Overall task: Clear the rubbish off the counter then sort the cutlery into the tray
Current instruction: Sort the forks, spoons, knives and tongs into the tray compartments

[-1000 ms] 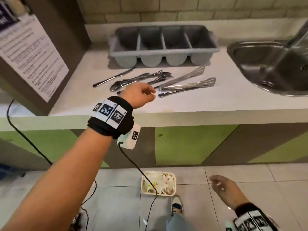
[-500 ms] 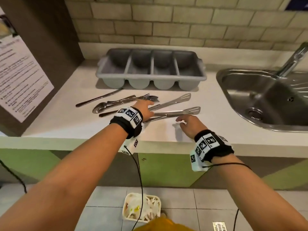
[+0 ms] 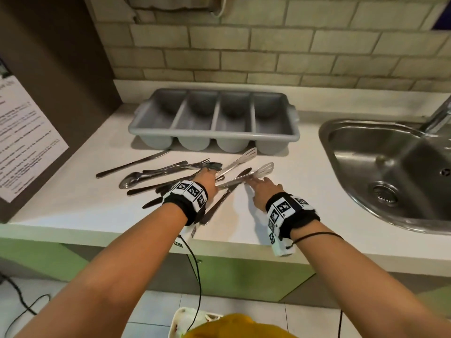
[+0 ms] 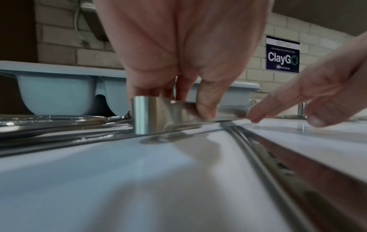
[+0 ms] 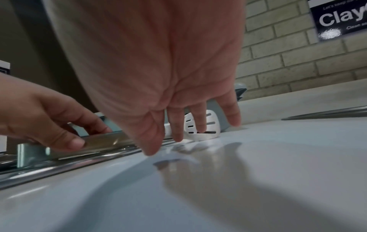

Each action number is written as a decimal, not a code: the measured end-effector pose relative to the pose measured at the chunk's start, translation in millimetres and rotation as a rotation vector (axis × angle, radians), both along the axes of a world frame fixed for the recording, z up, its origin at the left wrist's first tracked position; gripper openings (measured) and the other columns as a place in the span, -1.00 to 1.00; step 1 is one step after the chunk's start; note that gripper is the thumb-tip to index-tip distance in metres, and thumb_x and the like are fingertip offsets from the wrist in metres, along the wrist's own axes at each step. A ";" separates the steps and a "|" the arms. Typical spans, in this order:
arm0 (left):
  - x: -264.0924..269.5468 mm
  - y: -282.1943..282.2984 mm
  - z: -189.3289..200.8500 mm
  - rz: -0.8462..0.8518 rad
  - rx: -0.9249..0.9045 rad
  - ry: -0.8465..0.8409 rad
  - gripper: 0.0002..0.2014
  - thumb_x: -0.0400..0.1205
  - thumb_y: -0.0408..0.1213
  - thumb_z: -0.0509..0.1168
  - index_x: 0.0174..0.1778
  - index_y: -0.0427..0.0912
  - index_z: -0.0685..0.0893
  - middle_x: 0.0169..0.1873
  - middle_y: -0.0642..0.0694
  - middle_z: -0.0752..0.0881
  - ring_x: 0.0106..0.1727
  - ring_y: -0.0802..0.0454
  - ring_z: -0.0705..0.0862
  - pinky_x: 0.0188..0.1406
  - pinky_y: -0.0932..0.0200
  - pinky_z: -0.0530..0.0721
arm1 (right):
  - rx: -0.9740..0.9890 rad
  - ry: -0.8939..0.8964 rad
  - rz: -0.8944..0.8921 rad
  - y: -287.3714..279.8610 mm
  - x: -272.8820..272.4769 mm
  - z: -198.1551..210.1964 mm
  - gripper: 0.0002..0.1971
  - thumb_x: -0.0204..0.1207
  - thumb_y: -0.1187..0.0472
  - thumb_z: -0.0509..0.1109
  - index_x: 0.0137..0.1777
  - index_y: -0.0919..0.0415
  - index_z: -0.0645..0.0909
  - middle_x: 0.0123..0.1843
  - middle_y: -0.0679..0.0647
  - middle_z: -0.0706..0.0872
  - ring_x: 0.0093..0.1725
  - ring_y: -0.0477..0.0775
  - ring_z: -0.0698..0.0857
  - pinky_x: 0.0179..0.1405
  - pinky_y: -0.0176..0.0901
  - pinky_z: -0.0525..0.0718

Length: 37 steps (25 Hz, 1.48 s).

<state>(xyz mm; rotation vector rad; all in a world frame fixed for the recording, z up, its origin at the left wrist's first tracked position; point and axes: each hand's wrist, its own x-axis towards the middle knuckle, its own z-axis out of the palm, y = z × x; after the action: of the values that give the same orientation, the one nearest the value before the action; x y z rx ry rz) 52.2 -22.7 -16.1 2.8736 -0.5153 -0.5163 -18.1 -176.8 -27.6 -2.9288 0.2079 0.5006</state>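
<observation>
The left hand is pinching the tongs at their hinge end; the right hand, fingers straight, is touching them. Lifting may be dragging the knife beneath, sending it off the surface, short of the tray.
</observation>
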 end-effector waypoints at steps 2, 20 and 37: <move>1.5 0.9 3.4 0.020 -0.026 -0.007 -0.46 0.60 -0.32 0.28 0.51 -0.29 0.31 0.45 -0.33 0.36 0.42 -0.28 0.50 0.51 -0.07 0.43 | 0.009 0.026 0.031 -0.4 7.4 -2.1 -0.38 0.55 0.40 0.05 0.58 -0.05 0.14 0.67 -0.04 0.16 0.58 0.21 0.25 0.45 0.35 0.39; 5.1 38.2 23.5 0.090 -0.165 -0.134 -0.44 0.60 -0.35 0.27 0.54 -0.17 0.30 0.43 -0.26 0.38 0.46 -0.22 0.43 0.53 0.03 0.33 | -0.053 0.029 0.273 22.5 25.9 8.1 -0.83 0.45 0.22 0.40 0.02 0.04 0.65 0.33 0.13 0.51 0.42 0.22 0.38 0.40 0.30 0.31; 73.2 82.1 86.7 0.379 -0.655 -0.276 -0.40 0.68 -0.22 0.16 0.63 -0.13 0.09 0.53 -0.29 0.40 0.52 -0.24 0.41 0.52 -0.03 0.35 | 0.148 -0.313 0.173 18.7 37.2 53.3 -0.59 0.52 0.33 0.18 0.36 0.03 0.44 0.21 0.16 0.70 0.26 0.21 0.58 0.32 0.08 0.41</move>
<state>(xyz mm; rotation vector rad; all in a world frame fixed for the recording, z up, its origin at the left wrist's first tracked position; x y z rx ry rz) 125.4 59.4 70.6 2.3179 -0.1228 0.1050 19.0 -158.1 25.8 -2.8402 -0.1179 0.0690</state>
